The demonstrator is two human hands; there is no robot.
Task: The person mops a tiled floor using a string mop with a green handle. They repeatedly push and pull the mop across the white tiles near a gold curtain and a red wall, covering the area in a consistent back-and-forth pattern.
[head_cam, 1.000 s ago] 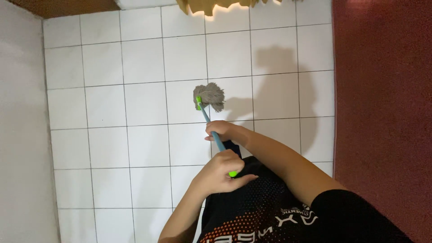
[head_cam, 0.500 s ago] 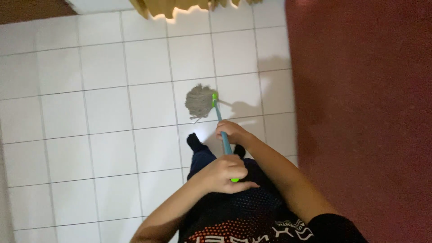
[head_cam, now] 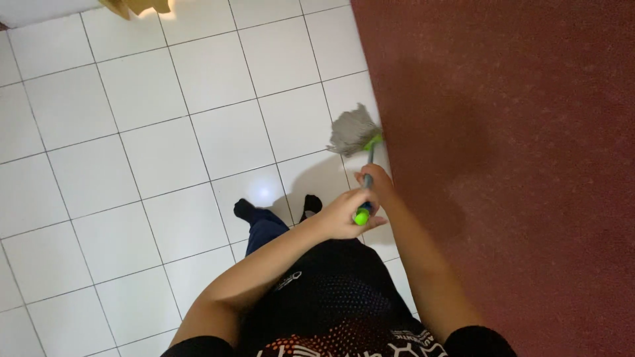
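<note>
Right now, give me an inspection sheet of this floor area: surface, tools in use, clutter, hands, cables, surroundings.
Surface: white tiled floor with dark grout lines; a small bright glare spot near the feet.
Job's things: mop, grey string head on the tiles right at the carpet edge, blue handle with a green end cap.
Clutter: nothing seen.
Hands: left hand closed around the top of the handle by the green cap; right hand grips the handle lower down.
Cables: nothing seen.
Surroundings: dark red carpet along the right; a yellowish object at the top edge, cut off; the person's feet in dark socks.
</note>
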